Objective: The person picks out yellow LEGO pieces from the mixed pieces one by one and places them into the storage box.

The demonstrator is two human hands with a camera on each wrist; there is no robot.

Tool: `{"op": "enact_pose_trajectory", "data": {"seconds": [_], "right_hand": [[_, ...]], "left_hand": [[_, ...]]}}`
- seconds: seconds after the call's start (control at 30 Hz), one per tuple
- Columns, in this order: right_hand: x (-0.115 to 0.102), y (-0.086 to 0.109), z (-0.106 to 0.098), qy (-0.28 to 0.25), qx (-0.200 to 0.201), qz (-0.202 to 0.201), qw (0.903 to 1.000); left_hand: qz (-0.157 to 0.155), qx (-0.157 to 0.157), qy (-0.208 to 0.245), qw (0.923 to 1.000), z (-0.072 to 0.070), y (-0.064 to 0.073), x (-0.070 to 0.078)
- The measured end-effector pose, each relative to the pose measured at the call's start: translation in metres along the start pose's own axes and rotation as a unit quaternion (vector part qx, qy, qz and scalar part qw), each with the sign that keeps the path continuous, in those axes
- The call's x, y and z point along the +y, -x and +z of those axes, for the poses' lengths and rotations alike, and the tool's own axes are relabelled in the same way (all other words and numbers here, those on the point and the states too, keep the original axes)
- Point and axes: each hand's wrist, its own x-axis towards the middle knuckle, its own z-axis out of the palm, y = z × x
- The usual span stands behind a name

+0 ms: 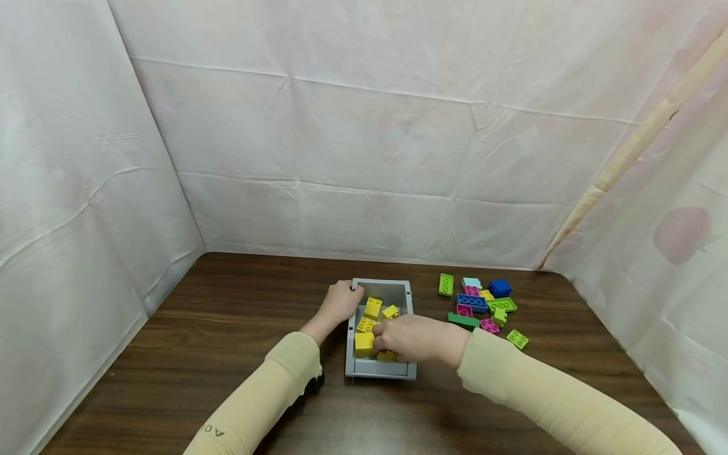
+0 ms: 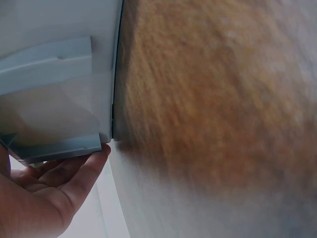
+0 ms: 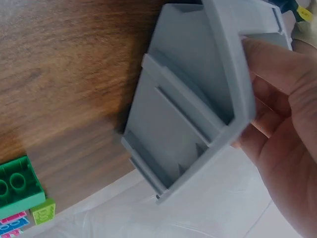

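Note:
A grey plastic bin [image 1: 380, 369] sits on the table with several yellow toy bricks [image 1: 373, 308] inside it. My left hand [image 1: 339, 301] grips the bin at its far left corner. In the left wrist view, the fingers [image 2: 83, 179] of that hand lie along the bin's end wall. My right hand [image 1: 411, 337] reaches over the right side wall into the near part of the bin, fingers bent down among the yellow bricks. The bin's wall hides its fingertips in the right wrist view, and I cannot tell whether they pinch a brick.
Right of the bin lies a loose group of bricks, among them a dark green brick [image 1: 463, 321], a blue brick [image 1: 471, 303], a dark blue block [image 1: 500, 288] and a lime plate [image 1: 446, 284]. White curtains [image 1: 364, 215] stand behind the wooden table [image 1: 244, 303] and at both sides.

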Motion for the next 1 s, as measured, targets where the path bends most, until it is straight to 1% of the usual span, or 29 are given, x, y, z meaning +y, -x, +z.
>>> {"op": "enact_pose_trajectory", "data": {"seconds": [0.17, 0.27, 0.4, 0.53, 0.7, 0.87, 1.0], "right_hand": [[-0.001, 0.004, -0.011, -0.036, -0.008, 0.015, 0.9992], [0.000, 0.007, -0.021, -0.065, -0.018, 0.032, 0.9973], [0.002, 0.014, -0.032, -0.075, -0.015, 0.055, 0.9956], [0.005, 0.022, -0.042, -0.062, 0.005, 0.064, 0.9960], [0.012, 0.032, -0.050, -0.075, 0.038, 0.069, 0.9941], [0.019, 0.041, -0.052, -0.093, 0.079, 0.063, 0.9905], [0.026, 0.048, -0.051, -0.087, 0.098, 0.070, 0.9890]], "left_hand": [[-0.004, -0.001, -0.001, 1.0000, 0.000, 0.000, -0.001], [-0.004, -0.001, -0.003, 1.0000, 0.000, 0.000, -0.001], [-0.001, -0.003, -0.009, 1.0000, 0.000, -0.001, -0.001], [-0.002, -0.006, -0.006, 1.0000, 0.001, -0.002, -0.001], [-0.005, -0.008, -0.005, 0.9999, 0.001, -0.003, -0.003], [-0.002, -0.008, -0.005, 0.9999, 0.001, -0.003, -0.003], [-0.002, -0.007, -0.004, 1.0000, 0.001, -0.004, -0.002]]}}
